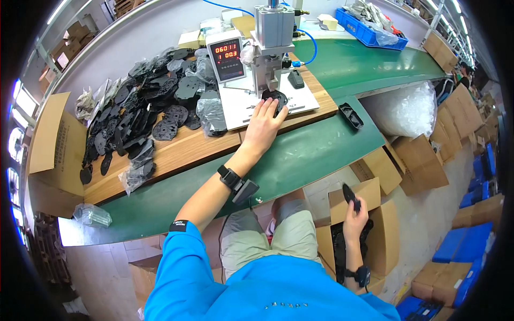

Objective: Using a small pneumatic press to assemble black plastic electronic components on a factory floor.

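My left hand (261, 128) reaches up to the press, fingers and thumb on the near edge of a round black plastic part (277, 97). That part sits on the white base plate (306, 101), under the metal head of the bench press (270, 64). Part of it is hidden by my fingers. Lower on the right, my right hand (354, 220) is closed on a flat black plastic piece (350, 196), which stands up from the fingers. Below that hand is an open cardboard box (386, 235) with black pieces inside.
Left of the press lies a heap of black plastic parts (155, 91), some bagged. A control box (227, 58) with red digits stands beside it. A black tray-shaped piece (350, 116) rests on the green tabletop (316, 150). A blue crate (369, 29) is at the back; cartons (417, 163) stand right.
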Demonstrator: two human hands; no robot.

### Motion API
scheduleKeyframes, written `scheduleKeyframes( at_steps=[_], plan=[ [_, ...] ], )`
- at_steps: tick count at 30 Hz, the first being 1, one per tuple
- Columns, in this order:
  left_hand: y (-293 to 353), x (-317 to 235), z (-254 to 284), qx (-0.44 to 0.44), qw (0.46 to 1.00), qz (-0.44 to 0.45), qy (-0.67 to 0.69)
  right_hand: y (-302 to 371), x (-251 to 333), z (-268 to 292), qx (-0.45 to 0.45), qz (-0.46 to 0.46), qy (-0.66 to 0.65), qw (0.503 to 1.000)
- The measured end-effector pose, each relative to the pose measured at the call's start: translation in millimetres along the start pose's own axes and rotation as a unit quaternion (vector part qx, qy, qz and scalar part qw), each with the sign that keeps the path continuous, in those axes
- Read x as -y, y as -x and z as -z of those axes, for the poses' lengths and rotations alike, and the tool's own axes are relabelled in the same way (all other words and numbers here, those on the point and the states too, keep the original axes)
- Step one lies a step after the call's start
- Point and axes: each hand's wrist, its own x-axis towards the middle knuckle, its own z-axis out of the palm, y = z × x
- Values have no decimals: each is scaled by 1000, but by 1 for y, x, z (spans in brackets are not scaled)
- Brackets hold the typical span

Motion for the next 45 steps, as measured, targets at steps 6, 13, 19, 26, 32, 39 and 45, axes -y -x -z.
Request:
scheduleKeyframes(
  at_steps=[6,13,19,26,32,39,45],
  plan=[
    [-4,-22,4,77,995,3,-67,87,-174,55,-109,-77,164,977],
    [-5,-11,6,82,996,14,-34,141,-267,34,-3,-246,210,946],
    [-7,-10,10,97,994,-12,-53,130,-297,21,34,-275,245,929],
    [-2,-4,9,22,998,5,51,-11,6,-52,-66,119,65,989],
    [-5,-12,17,7,995,48,90,-107,176,-145,96,358,96,924],
    [12,-14,39,-29,990,86,107,-160,183,-239,102,424,170,884],
    [67,83,112,-43,959,273,-70,-160,183,-224,105,441,192,870]
  ],
)
